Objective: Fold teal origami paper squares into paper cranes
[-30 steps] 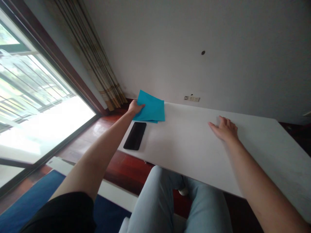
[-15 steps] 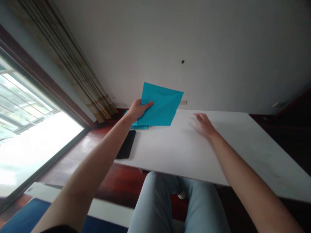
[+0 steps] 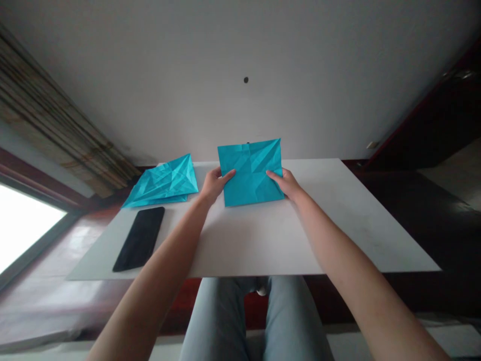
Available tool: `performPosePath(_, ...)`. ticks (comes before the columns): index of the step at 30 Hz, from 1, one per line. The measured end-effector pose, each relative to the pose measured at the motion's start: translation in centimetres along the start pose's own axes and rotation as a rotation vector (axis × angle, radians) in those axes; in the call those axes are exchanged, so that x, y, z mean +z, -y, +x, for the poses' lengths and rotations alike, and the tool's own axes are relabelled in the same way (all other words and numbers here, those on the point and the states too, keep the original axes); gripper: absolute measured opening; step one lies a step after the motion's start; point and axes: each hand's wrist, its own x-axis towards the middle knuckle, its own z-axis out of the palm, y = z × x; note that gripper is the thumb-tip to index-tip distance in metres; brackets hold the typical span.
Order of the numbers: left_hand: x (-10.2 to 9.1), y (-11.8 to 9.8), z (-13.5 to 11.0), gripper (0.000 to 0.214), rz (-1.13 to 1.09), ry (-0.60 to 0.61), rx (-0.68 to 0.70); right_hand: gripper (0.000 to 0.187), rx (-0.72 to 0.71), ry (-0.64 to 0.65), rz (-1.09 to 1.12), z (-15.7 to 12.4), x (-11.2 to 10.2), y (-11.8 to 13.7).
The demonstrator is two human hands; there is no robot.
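Above a white table [image 3: 259,245], a creased turquoise sheet [image 3: 251,175] is gripped at its nine-o'clock edge by the left hand [image 3: 214,184] and its three-o'clock edge by the right hand [image 3: 289,183], apparently for flatness; crumpled sheets [image 3: 167,179] are seen toward nine o'clock.

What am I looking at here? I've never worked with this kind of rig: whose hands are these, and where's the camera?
There is no machine: these are a person's own left hand and right hand, both bare. The view comes from one camera worn on that person's head, looking forward and down. Between them, the hands hold a creased turquoise sheet by opposite sides. On the white table, a wrinkled turquoise pile lies toward the left, with a dark phone-like slab nearer the person.
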Motion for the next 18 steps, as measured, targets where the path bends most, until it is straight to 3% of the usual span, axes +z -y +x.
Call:
performPosePath(3, -0.9, 0.2, 0.3, 0.085, 0.005, 0.031, 0.022, 0.076, 0.03, 0.012, 0.018, 0.1, 0.0, -0.2)
performPosePath(8, -1.3, -0.2, 0.4, 0.071, -0.065, 0.15, -0.004, 0.068, -0.065, -0.03, 0.044, 0.3, -0.2, 0.1)
performPosePath(13, -2.3, -0.6, 0.6, 0.047, -0.081, 0.126, -0.014, 0.047, -0.012, 0.03, 0.138, 0.4, -1.3, 0.6)
performPosePath(16, -2.9, -0.8, 0.6, 0.029, -0.06, 0.12, -0.015, 0.052, 0.045, 0.086, 0.164, 0.2, -1.9, 0.8)
performPosePath(18, -3.1, -1.0, 0.4, 0.031, -0.052, 0.15, -0.023, 0.056, 0.071, 0.092, 0.167, 0.1, -2.0, 1.0)
